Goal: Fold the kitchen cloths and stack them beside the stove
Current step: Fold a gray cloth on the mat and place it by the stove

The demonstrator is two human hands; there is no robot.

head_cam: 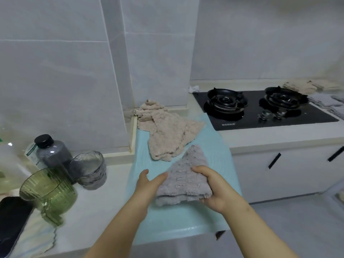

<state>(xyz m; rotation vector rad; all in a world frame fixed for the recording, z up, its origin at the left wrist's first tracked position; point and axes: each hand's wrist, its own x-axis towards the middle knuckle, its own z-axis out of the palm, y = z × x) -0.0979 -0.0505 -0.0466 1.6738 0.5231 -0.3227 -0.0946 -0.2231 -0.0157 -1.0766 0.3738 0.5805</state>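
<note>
Head view: two hands hold a folded grey cloth (184, 180) on a pale blue mat (208, 144).

Right hand (214, 189) grasps the cloth's right edge, thumb on top; left hand (149, 182) lies with straight fingers against its left edge. Just beyond, a crumpled beige cloth (167, 133) rests on the mat. Far right sits the black stove (260, 118), with folded cloths (307, 86) past it. Left on the surface (104, 200) stand a green glass bowl (48, 190), a clear cup (91, 170) and a dark-capped bottle (53, 153).
</note>
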